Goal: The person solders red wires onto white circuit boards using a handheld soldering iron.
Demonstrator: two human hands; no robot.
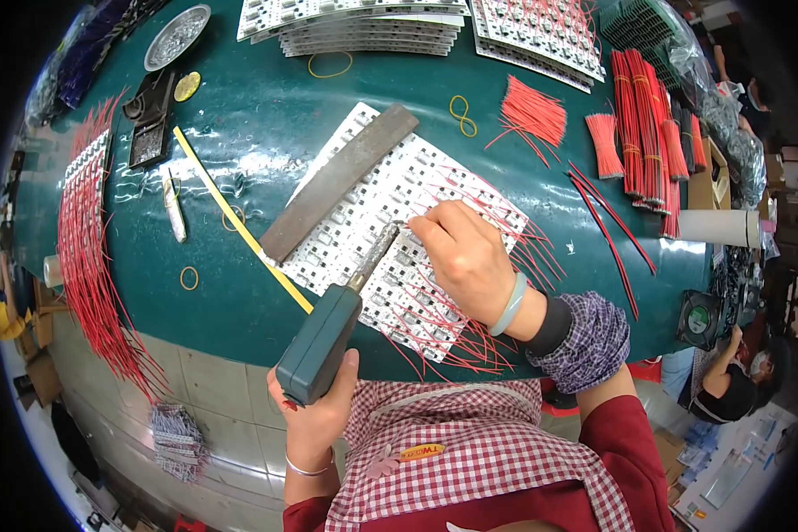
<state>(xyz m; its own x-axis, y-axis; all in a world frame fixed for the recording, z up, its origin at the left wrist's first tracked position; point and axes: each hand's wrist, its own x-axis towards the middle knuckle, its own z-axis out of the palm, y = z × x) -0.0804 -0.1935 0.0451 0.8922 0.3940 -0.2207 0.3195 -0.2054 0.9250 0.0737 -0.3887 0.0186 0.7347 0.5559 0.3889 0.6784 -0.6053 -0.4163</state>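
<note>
My left hand [324, 408] is closed round the handle of a dark green soldering gun [319, 341]. The gun's metal tip slants up and right over a white circuit board panel [355, 232]. Close to that tip, my right hand [470, 257] is bent over the panel with thumb and forefinger pinched together. What the pinch holds is too small to make out. Red wires [536, 244] stick out along the panel's right and lower edges, partly under my right hand. Across the panel's upper left lies a flat grey bar [339, 184].
Stacks of white boards [363, 40] stand at the back. Red wire bundles [534, 111] lie to the right. A wired panel [89, 204] hangs over the left edge. A yellow strip [206, 170], a black tray [151, 124] and a metal bowl [177, 37] are on the left.
</note>
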